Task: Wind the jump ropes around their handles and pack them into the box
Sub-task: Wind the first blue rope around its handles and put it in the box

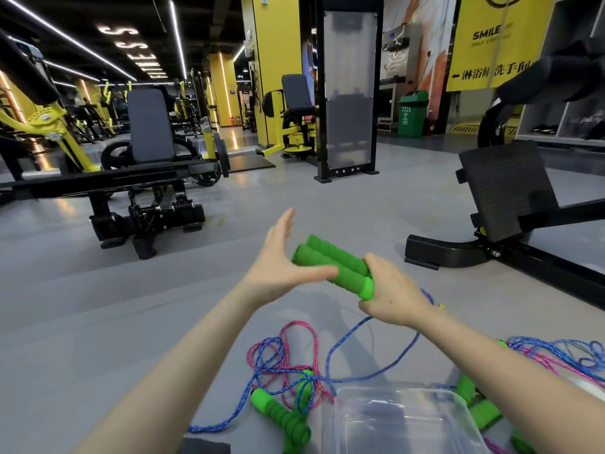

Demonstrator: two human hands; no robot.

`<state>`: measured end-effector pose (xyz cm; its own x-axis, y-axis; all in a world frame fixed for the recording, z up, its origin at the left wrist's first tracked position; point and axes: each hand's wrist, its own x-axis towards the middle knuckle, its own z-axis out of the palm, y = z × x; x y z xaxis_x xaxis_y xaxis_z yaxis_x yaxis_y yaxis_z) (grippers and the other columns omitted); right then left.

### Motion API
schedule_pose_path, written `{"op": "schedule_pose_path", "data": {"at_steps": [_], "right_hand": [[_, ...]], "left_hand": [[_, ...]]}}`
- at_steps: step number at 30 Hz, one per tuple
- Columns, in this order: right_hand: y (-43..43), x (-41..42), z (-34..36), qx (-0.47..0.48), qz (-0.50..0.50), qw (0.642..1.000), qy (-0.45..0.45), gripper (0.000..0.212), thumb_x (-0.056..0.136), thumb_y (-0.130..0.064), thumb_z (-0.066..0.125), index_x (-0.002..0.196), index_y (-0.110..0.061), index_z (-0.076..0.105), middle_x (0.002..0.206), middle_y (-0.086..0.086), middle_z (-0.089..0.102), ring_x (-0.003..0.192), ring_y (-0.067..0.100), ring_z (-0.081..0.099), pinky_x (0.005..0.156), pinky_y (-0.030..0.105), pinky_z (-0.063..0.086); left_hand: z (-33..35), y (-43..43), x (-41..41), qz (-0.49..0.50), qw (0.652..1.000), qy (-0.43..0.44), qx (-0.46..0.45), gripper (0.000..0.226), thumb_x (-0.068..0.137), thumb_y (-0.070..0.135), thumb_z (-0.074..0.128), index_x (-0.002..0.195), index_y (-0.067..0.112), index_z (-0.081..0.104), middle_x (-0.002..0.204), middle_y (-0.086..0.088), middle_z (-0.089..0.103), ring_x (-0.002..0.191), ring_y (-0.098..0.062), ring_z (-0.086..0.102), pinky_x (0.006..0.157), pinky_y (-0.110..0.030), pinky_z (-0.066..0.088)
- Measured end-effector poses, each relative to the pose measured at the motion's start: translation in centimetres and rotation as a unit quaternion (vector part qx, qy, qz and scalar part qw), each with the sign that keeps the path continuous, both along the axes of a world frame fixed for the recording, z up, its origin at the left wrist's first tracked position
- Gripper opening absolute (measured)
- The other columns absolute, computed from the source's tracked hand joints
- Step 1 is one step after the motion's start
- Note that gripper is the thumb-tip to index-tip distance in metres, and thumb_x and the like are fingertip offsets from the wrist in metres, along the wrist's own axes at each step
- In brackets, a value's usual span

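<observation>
Item: single view, head-worn camera, wide-angle. Faced forward and down, over the wearer's forearms to the floor (pixel 327 208).

Near field: box (pixel 402 421) and ropes (pixel 284 352) lay at the bottom edge, almost beneath the lens.

Middle field: left hand (pixel 278 267) and right hand (pixel 393 293) sat just below centre, close to the camera, handles (pixel 327 257) between them.

Far field: machine (pixel 150 126) at left, footplate (pixel 504 188) at right, bin (pixel 412 113) and banner (pixel 491 40) at the back, well apart from the hands.

Verticals leaned and bowed toward the frame edges (the usual mark of a wide lens). The far edge of the floor sat in the upper third.
</observation>
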<state>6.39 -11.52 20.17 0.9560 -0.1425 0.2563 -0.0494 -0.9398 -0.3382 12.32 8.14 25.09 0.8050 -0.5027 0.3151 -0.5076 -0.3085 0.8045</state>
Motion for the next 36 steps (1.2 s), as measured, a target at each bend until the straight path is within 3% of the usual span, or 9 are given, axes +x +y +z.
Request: {"op": "schedule_pose_path", "data": {"at_steps": [1, 3, 4, 6, 10, 13, 21, 29, 36], "right_hand": [[-0.4, -0.1, 0.0, -0.051, 0.002, 0.999, 0.003, 0.034, 0.07, -0.02, 0.06, 0.091, -0.018, 0.034, 0.094, 0.0, 0.045, 0.094, 0.027, 0.049, 0.066, 0.032, 0.029], [-0.4, -0.2, 0.1, -0.111, 0.021, 0.994, -0.001, 0.032, 0.071, -0.02, 0.057, 0.092, -0.02, 0.032, 0.097, 0.001, 0.045, 0.097, 0.027, 0.048, 0.067, 0.031, 0.027], [-0.2, -0.1, 0.1, -0.133, 0.037, 0.99, -0.005, 0.032, 0.072, -0.02, 0.057, 0.095, -0.02, 0.034, 0.099, 0.001, 0.046, 0.098, 0.026, 0.048, 0.068, 0.032, 0.027], [0.4, 0.0, -0.1, -0.175, 0.076, 0.982, -0.012, 0.033, 0.073, -0.019, 0.056, 0.1, -0.018, 0.038, 0.102, 0.001, 0.046, 0.098, 0.025, 0.046, 0.07, 0.033, 0.027], [0.2, 0.0, -1.3, -0.169, 0.137, 0.976, -0.002, 0.037, 0.074, -0.014, 0.055, 0.109, -0.015, 0.043, 0.102, 0.001, 0.045, 0.095, 0.023, 0.044, 0.072, 0.033, 0.03], [0.0, 0.0, -1.9, -0.119, 0.165, 0.979, 0.022, 0.041, 0.074, -0.011, 0.054, 0.113, -0.013, 0.044, 0.1, 0.002, 0.044, 0.094, 0.023, 0.043, 0.076, 0.031, 0.033], [-0.9, 0.4, -2.5, -0.087, 0.17, 0.981, 0.03, 0.043, 0.073, -0.012, 0.056, 0.114, -0.016, 0.045, 0.102, 0.001, 0.049, 0.095, 0.021, 0.045, 0.083, 0.034, 0.039], [-2.0, -0.3, -2.8, -0.103, 0.196, 0.973, 0.057, 0.039, 0.075, -0.012, 0.056, 0.113, -0.015, 0.047, 0.098, -0.002, 0.047, 0.093, 0.018, 0.045, 0.083, 0.029, 0.037], [-2.0, -0.6, -3.3, -0.119, 0.208, 0.97, 0.039, 0.041, 0.075, -0.011, 0.056, 0.114, -0.015, 0.048, 0.1, 0.0, 0.048, 0.094, 0.019, 0.046, 0.084, 0.03, 0.038]], "left_hand": [[0.0, 0.5, 0.1, 0.012, 0.981, -0.143, 0.131, 0.12, 0.059, 0.047, 0.085, 0.151, 0.028, 0.011, 0.15, 0.005, 0.025, 0.14, -0.009, 0.021, 0.115, -0.029, 0.016], [-0.9, 1.0, 0.5, 0.011, 0.84, -0.427, 0.334, 0.125, 0.051, 0.059, 0.083, 0.151, 0.02, 0.018, 0.153, -0.012, 0.027, 0.142, -0.025, 0.024, 0.117, -0.045, 0.012], [-1.8, 1.1, 0.7, 0.005, 0.765, -0.522, 0.377, 0.125, 0.043, 0.058, 0.084, 0.148, 0.015, 0.031, 0.146, -0.019, 0.038, 0.136, -0.033, 0.037, 0.113, -0.052, 0.02], [-3.6, 0.9, 0.7, -0.004, 0.707, -0.576, 0.41, 0.118, 0.034, 0.048, 0.088, 0.138, 0.01, 0.047, 0.127, -0.022, 0.057, 0.116, -0.036, 0.056, 0.103, -0.054, 0.037], [-6.3, 1.0, 0.6, -0.005, 0.733, -0.594, 0.332, 0.097, 0.048, 0.03, 0.083, 0.132, 0.011, 0.039, 0.1, -0.01, 0.066, 0.081, -0.025, 0.064, 0.074, -0.033, 0.054], [-7.0, 1.0, 0.8, 0.009, 0.743, -0.592, 0.312, 0.091, 0.05, 0.032, 0.082, 0.128, 0.012, 0.04, 0.086, -0.004, 0.062, 0.066, -0.021, 0.057, 0.056, -0.026, 0.045], [-7.8, 0.5, 0.3, 0.002, 0.807, -0.514, 0.291, 0.081, 0.08, 0.081, 0.022, 0.135, 0.025, 0.044, 0.088, -0.003, 0.057, 0.067, -0.022, 0.055, 0.061, -0.029, 0.047], [-8.6, 1.1, 0.5, -0.139, 0.739, -0.587, 0.3, 0.047, 0.095, 0.046, 0.035, 0.139, 0.031, 0.037, 0.128, -0.012, 0.048, 0.079, -0.028, 0.06, 0.061, -0.034, 0.053], [-9.1, 1.3, 0.1, -0.148, 0.708, -0.624, 0.297, 0.046, 0.095, 0.04, 0.039, 0.138, 0.024, 0.038, 0.133, -0.012, 0.055, 0.095, -0.034, 0.061, 0.077, -0.037, 0.053]]}}
